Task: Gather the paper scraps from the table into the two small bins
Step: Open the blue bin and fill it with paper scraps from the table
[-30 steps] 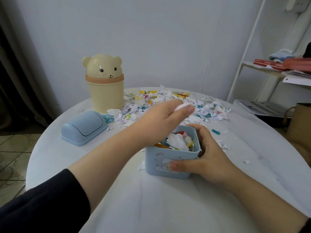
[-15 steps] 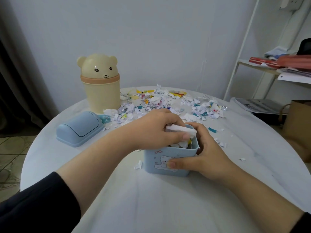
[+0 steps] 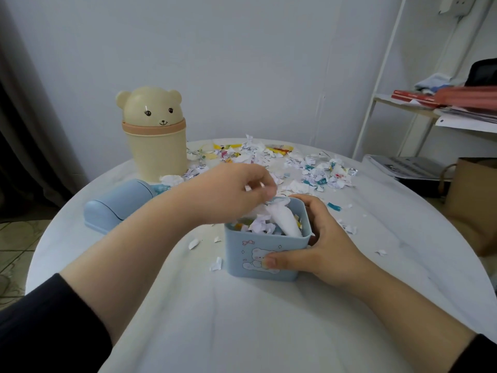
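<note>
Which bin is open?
The blue square bin, gripped by the right hand: top uncovered, scraps visible inside. The beige bear bin has its head lid on.

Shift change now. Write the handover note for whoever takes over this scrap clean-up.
Left hand: fingertips at the top of a large white paper piece standing in the square light-blue plastic bin; grip unclear.
Right hand: grips that bin.
Done: that bin nearly full.
To do: heap of colourful torn paper scraps on the round white table; cream bear-shaped bin has its lid on.

Scrap-filled blue bin (image 3: pixel 290 246) upright; loose scraps (image 3: pixel 320 176) beside lidded bear bin (image 3: pixel 157 152).
</note>
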